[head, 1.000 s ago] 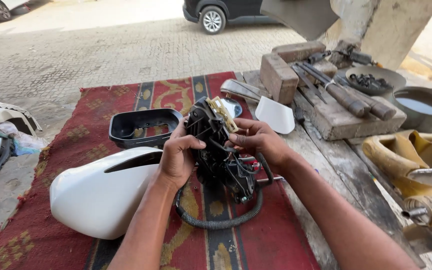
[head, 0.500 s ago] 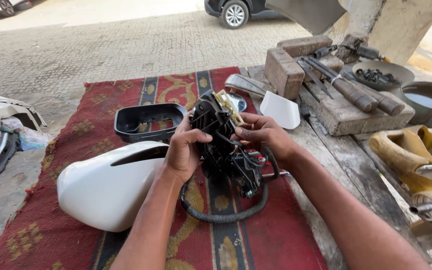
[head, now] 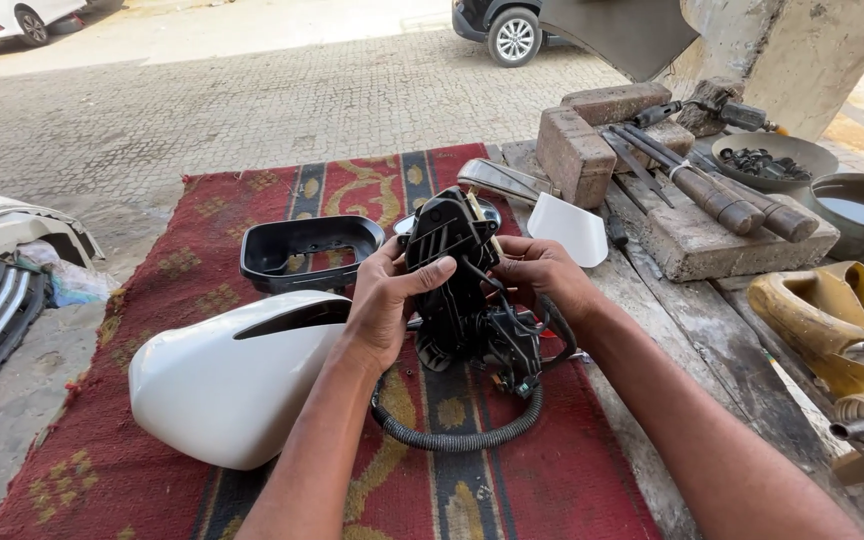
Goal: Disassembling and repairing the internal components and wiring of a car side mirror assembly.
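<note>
- Above the red patterned rug, both hands hold up a black plastic mirror mechanism, tilted with its upper end away from the person.
- Left hand: closed around the mechanism's left edge, thumb laid across the front face, fingers wrapped behind.
- Right hand: curled onto the mechanism's right side near the top, fingertips pressing its edge (whether the fingers pinch a small part there cannot be told).
- From the lower end of the mechanism hangs a bundle of wires, and a black ribbed cable loops down from it onto the rug.
- Just left of the left forearm lies a white mirror housing, its open slot facing up, resting on the rug.
- Behind the housing sits a black plastic frame, also on the rug, near the left hand but apart from it.
- Beyond the right hand lies a small white cover piece, at the rug's edge.
- Farther right, on a stone slab, lie hammers and bricks; a round metal dish of dark small parts stands beyond them.
</note>
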